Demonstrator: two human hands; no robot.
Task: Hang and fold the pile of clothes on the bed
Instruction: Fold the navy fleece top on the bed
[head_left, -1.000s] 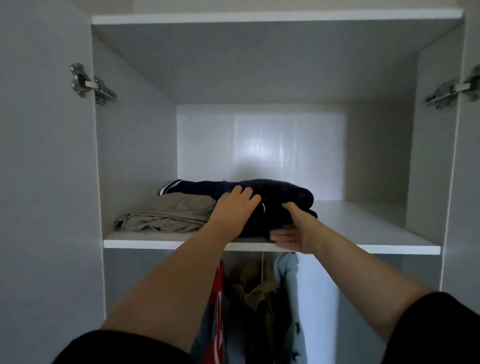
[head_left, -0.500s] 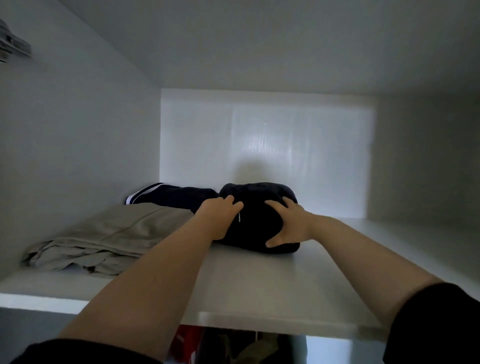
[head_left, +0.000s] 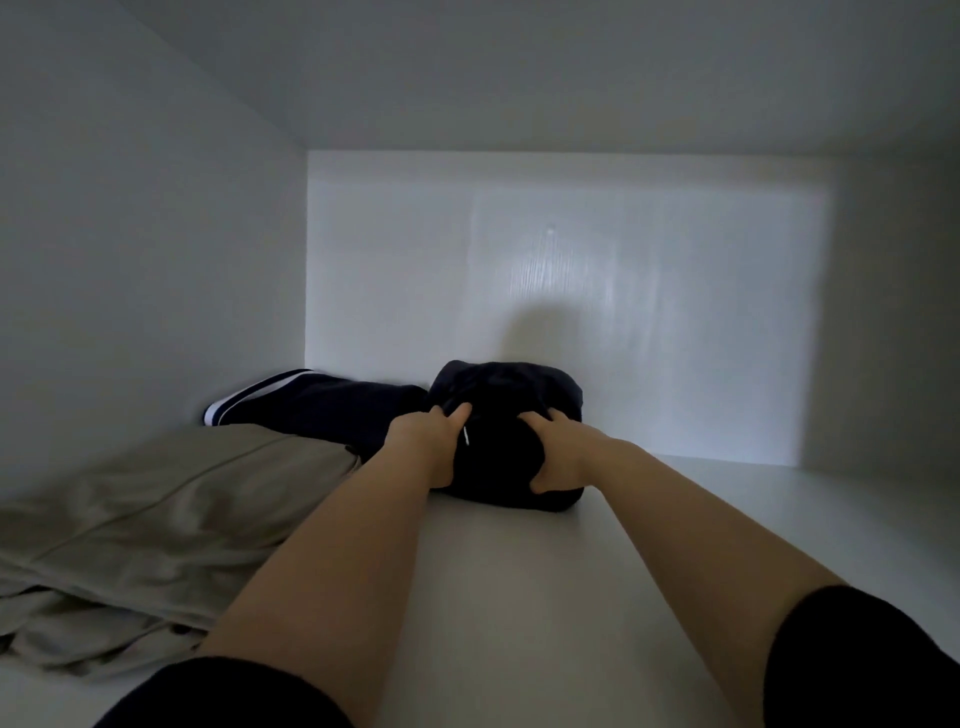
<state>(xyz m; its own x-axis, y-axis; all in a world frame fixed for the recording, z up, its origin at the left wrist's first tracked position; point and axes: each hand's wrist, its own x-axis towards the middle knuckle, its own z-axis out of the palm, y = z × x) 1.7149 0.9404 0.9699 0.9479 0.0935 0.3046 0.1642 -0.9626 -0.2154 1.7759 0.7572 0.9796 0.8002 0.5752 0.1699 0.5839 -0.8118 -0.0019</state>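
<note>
A folded black garment (head_left: 506, 410) sits deep on the white wardrobe shelf (head_left: 519, 597), close to the back wall. My left hand (head_left: 428, 441) grips its left side with curled fingers. My right hand (head_left: 558, 449) grips its right side, the thumb low at the front edge. Left of it lies a dark navy garment with white stripes (head_left: 311, 405). A folded beige garment (head_left: 156, 519) lies nearer, at the shelf's left.
The shelf compartment's left wall (head_left: 145, 260), back panel (head_left: 649, 312) and ceiling (head_left: 519, 67) close in around my arms. Bare shelf surface stretches to the right of the black garment.
Both hands have pushed the black garment from the shelf's front edge to the back. My view has moved into the compartment, so the shelf edge and hanging clothes below are out of sight.
</note>
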